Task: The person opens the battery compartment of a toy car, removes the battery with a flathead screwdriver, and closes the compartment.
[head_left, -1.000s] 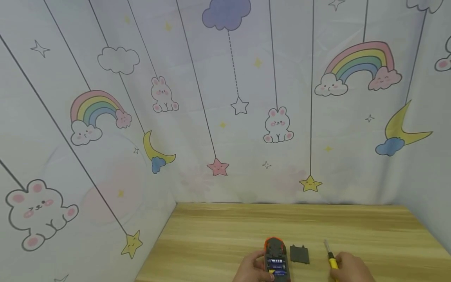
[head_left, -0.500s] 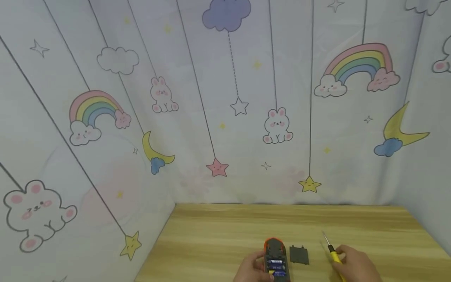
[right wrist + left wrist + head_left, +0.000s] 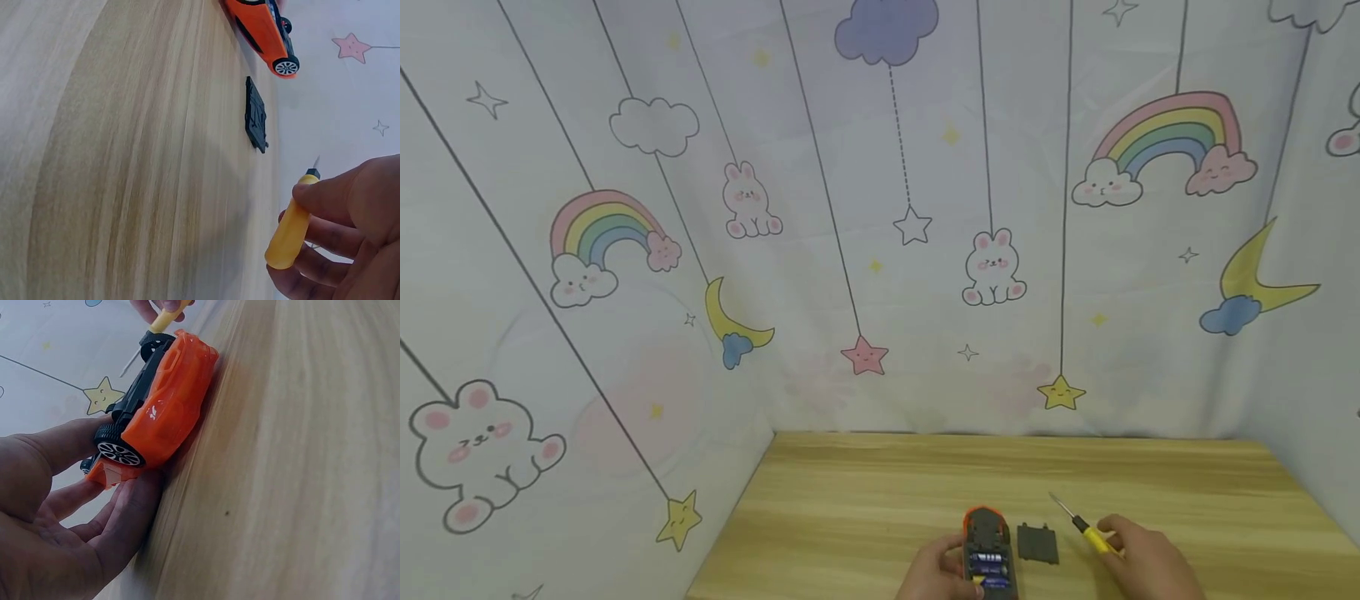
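The orange toy car (image 3: 987,527) lay to the left of the right hand (image 3: 1150,565), wheels up over the desk (image 3: 850,508), its long axis running away from the person. The left hand (image 3: 934,573) had it already, fingers curled along its side and thumb near the open battery bay. The right fingers pinched a yellow-handled screwdriver (image 3: 1097,541) above the desk; its shaft slanted away and leftward, the tip beyond the black battery cover (image 3: 1037,543) and well apart from the car's bay. That cover lay flat between car and screwdriver, just beside the car. Counted: one car, one screwdriver, one cover, two hands, and what looked like three blue batteries (image 3: 988,570) side by side in the bay, the nearest partly hidden by the thumb.
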`<state>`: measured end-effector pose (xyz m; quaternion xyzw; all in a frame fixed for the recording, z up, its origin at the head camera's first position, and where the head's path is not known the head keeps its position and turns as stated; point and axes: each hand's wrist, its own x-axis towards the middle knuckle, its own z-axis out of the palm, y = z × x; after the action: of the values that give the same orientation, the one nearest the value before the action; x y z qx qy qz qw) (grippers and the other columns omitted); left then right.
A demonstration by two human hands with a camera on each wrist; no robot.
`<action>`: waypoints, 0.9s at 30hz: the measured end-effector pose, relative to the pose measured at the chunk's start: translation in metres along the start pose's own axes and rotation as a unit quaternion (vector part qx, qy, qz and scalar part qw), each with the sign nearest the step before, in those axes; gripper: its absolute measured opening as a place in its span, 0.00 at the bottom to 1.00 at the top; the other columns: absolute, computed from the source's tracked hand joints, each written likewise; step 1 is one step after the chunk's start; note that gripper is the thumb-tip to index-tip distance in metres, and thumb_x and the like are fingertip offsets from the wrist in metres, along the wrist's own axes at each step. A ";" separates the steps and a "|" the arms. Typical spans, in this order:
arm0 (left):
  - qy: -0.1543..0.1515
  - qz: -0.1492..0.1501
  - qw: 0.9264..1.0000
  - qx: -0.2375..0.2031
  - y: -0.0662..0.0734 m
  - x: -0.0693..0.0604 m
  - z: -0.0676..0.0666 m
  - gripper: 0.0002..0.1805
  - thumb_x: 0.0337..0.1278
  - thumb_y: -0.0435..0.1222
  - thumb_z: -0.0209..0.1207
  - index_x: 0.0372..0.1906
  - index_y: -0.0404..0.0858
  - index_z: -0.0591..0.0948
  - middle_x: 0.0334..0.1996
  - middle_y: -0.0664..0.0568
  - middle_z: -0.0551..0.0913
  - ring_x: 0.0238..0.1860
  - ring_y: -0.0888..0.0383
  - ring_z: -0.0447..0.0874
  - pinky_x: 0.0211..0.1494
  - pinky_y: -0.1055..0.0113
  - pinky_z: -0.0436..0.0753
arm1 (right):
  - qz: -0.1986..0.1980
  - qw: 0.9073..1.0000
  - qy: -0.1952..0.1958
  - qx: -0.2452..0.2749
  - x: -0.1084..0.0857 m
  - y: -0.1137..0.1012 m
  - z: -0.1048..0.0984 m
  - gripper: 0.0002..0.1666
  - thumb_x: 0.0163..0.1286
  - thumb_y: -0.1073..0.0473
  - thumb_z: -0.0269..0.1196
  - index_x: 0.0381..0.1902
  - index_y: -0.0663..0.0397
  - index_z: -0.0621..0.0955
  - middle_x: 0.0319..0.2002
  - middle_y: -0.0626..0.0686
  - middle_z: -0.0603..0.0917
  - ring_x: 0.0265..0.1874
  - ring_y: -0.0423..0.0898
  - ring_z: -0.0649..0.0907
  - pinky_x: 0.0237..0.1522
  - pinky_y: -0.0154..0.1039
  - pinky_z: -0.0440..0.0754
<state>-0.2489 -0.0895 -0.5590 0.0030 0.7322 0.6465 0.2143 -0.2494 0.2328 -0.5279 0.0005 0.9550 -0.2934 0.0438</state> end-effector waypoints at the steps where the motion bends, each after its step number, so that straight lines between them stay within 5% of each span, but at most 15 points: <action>1: -0.001 -0.001 1.000 0.000 0.000 0.000 0.000 0.39 0.44 0.18 0.67 0.68 0.34 0.76 0.34 0.46 0.87 0.35 0.56 0.88 0.41 0.59 0.88 | -0.001 1.000 0.001 -0.002 0.000 -0.001 0.000 0.22 0.64 0.57 0.72 0.53 0.62 0.82 0.37 0.52 0.89 0.34 0.50 0.86 0.35 0.53 0.84; 18: -0.009 0.021 0.999 -0.023 -0.003 -0.004 0.003 0.40 0.44 0.15 0.67 0.68 0.36 0.76 0.33 0.45 0.87 0.36 0.54 0.89 0.41 0.58 0.89 | -0.029 0.999 -0.014 -0.023 -0.001 -0.012 0.000 0.14 0.63 0.63 0.72 0.46 0.59 0.85 0.38 0.53 0.88 0.38 0.53 0.86 0.41 0.56 0.84; 27: -0.007 0.004 1.000 -0.024 0.000 -0.004 0.003 0.40 0.46 0.14 0.66 0.69 0.36 0.75 0.37 0.44 0.87 0.38 0.52 0.90 0.42 0.56 0.90 | -0.051 0.998 -0.020 -0.027 -0.005 -0.012 0.000 0.14 0.66 0.62 0.70 0.49 0.53 0.84 0.40 0.53 0.88 0.38 0.52 0.86 0.42 0.56 0.84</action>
<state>-0.2450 -0.0881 -0.5578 0.0056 0.7148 0.6648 0.2167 -0.2449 0.2231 -0.5203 -0.0548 0.9603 -0.2692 0.0478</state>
